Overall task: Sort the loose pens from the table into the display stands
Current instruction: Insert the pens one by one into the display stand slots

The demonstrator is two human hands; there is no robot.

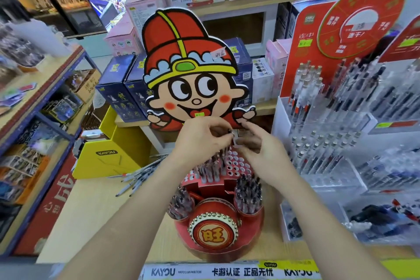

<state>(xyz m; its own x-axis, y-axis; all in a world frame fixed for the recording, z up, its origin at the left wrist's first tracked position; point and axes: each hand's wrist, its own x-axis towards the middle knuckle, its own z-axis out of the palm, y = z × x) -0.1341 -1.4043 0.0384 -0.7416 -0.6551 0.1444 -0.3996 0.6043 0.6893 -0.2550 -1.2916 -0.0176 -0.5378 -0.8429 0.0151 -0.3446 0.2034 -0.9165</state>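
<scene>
A red cartoon display stand (218, 232) sits on the wooden table, with a holed pen rack (238, 165) behind its drum front. Several pens stand in the rack's left holes and in two side cups (248, 195). My left hand (202, 136) pinches the top of a dark pen (230, 135) above the rack. My right hand (256, 145) is close beside it, fingers bent near the same pen top; its grip is unclear. Loose pens (138, 174) lie in a pile on the table to the left.
A yellow cardboard box (109, 157) stands left of the stand. A clear tiered pen display (341, 134) full of pens fills the right side. Boxes and shelves line the back and left. A cartoon cardboard figure (191, 68) rises behind the rack.
</scene>
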